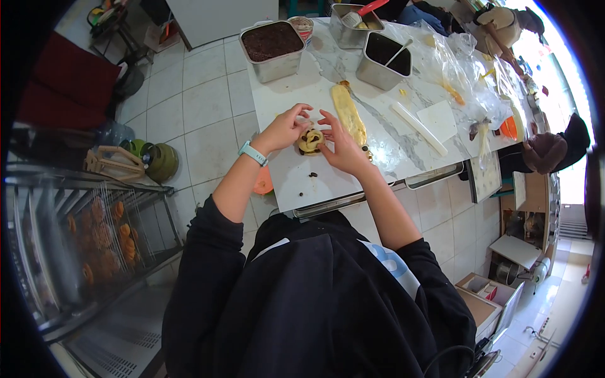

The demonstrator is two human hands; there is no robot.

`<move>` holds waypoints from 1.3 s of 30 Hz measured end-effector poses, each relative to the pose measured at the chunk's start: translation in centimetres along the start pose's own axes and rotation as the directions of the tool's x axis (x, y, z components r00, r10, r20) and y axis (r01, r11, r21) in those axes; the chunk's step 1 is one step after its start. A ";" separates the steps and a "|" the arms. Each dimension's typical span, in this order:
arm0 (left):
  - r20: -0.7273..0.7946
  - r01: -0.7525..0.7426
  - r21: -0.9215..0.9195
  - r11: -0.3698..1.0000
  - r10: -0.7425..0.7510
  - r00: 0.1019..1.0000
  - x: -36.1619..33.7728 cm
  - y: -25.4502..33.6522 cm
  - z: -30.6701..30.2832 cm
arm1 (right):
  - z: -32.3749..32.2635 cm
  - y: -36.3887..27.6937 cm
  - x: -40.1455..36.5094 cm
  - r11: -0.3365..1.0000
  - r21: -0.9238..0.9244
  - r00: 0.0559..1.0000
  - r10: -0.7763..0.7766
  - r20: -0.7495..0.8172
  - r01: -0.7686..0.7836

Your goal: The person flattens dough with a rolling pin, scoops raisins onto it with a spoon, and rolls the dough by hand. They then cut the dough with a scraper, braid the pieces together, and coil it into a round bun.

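Note:
On the marble-patterned table (283,183) lies a small round of yellow dough (311,142) with dark pieces in it. My left hand (288,128) is at its left side, fingers curved and apart. On the right, my right hand (341,148) has its thumb at the edge of the dough and its fingers spread above. Whether either hand presses on the dough is hard to tell. A long yellow dough strip (348,113) lies just beyond my right hand. A few dark bits (312,174) are on the table nearer to me.
Metal tins with dark filling (272,43) (386,60) stand at the far side. A white rolling bar (419,129), a white sheet (437,121) and plastic bags (463,60) lie to the right. Other people (510,28) are at the far right. A tray rack (101,239) stands left.

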State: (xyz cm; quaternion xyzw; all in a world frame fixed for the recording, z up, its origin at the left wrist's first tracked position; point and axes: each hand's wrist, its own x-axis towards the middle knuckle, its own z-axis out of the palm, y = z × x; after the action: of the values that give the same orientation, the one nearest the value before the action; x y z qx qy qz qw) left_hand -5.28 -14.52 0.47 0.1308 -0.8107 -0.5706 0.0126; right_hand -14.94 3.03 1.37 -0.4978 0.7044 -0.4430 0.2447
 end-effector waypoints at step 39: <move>-0.403 0.167 0.481 0.861 0.047 0.914 -0.1 3.6 6.9 | -20.9 8.8 -16.0 0.879 -0.232 0.563 0.049 -0.825 -0.416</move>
State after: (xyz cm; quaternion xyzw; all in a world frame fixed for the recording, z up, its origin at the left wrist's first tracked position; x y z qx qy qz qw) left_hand -7.03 -7.01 1.42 0.2692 -0.9069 -0.2990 0.1254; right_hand -29.47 26.64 2.36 -0.1847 0.8734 -0.4259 -0.1473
